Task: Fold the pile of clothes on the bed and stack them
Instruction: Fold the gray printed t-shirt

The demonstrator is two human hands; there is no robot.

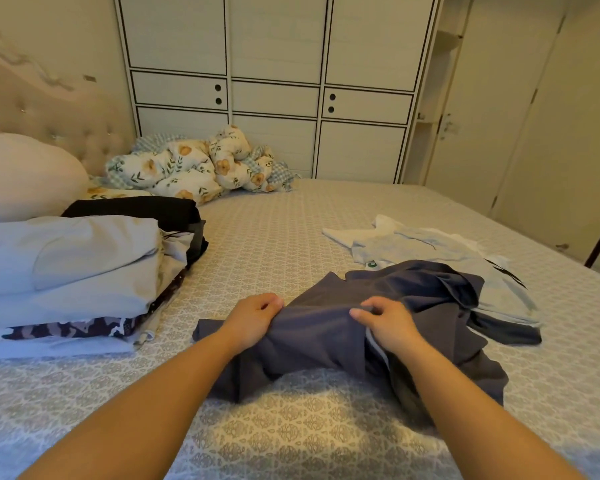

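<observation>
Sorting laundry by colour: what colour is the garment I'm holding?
Dark grey-blue garment, plain, seen in the head view.

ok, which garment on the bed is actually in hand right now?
The dark grey garment: left hand and right hand both grip it. The pale blue clothes behind lie untouched; the folded stack sits left.

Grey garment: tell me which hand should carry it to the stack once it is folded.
Left, probably. The stack lies on the left side of the bed, nearer the left hand, which already grips the grey garment. The right hand would have to cross over.
</observation>
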